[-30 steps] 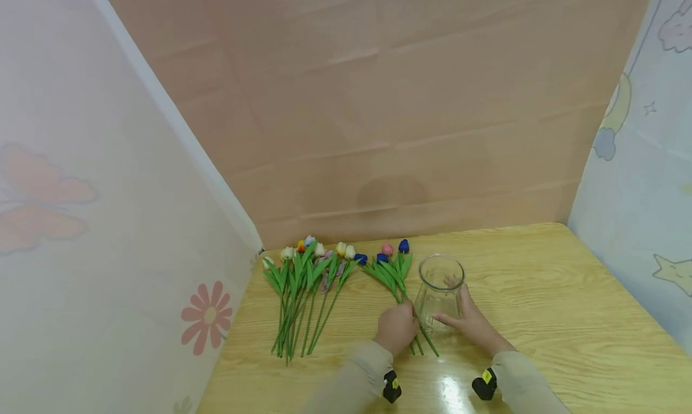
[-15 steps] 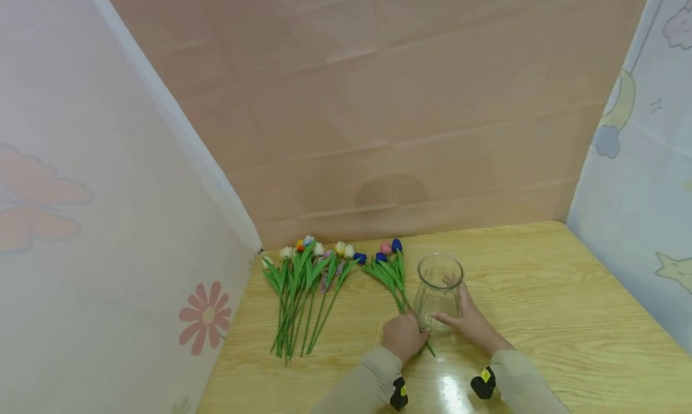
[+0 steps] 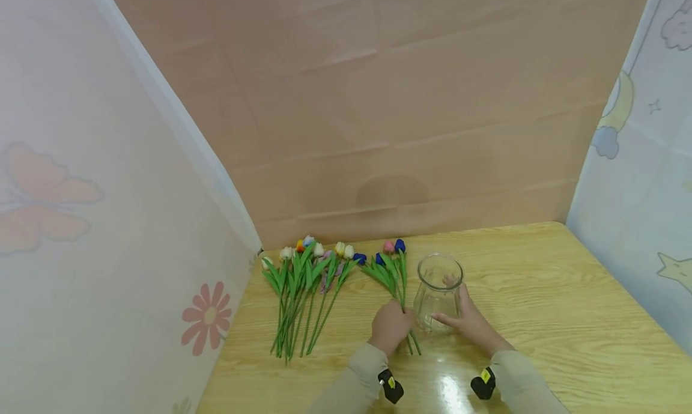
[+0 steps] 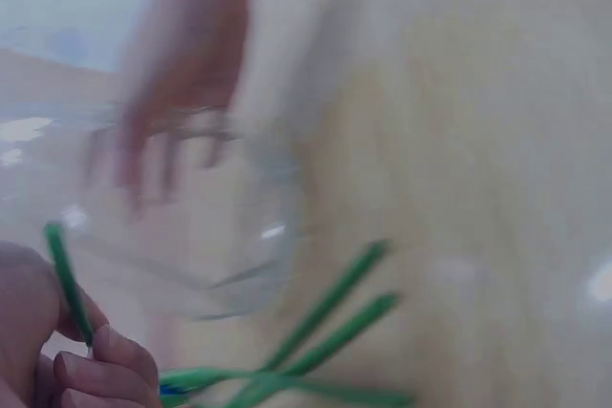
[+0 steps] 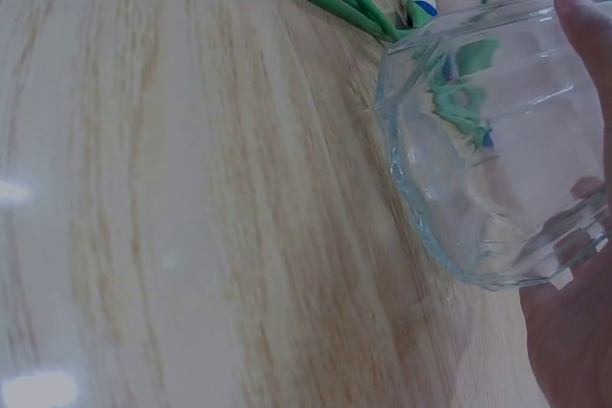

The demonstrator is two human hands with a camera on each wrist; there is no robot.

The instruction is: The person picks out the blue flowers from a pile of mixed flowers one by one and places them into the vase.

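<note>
My left hand [image 3: 390, 328] pinches the thin green stem [image 4: 65, 269] of an artificial tulip between thumb and fingers, apparently the blue tulip [image 3: 400, 246] on the right of a small bunch. A pink tulip [image 3: 388, 246] and another blue one lie under and beside that hand, their stem ends on the table. Just to the right, a clear glass vase [image 3: 426, 303] stands upright with its wide mouth up. My right hand [image 3: 476, 328] holds the vase from its right side, thumb in front and fingers behind, as the right wrist view [image 5: 574, 332] partly shows.
To the left, a larger group of artificial tulips [image 3: 294, 294] in white, orange, purple and blue lies with blooms toward the back. The wooden table [image 3: 540, 294] meets a brown backdrop [image 3: 405, 131] behind and printed panels at both sides.
My left hand slid down along the stems toward the vase's base, then moved back up and left. The blue tulip shifted left, then slightly right. The right hand and vase stayed put.
</note>
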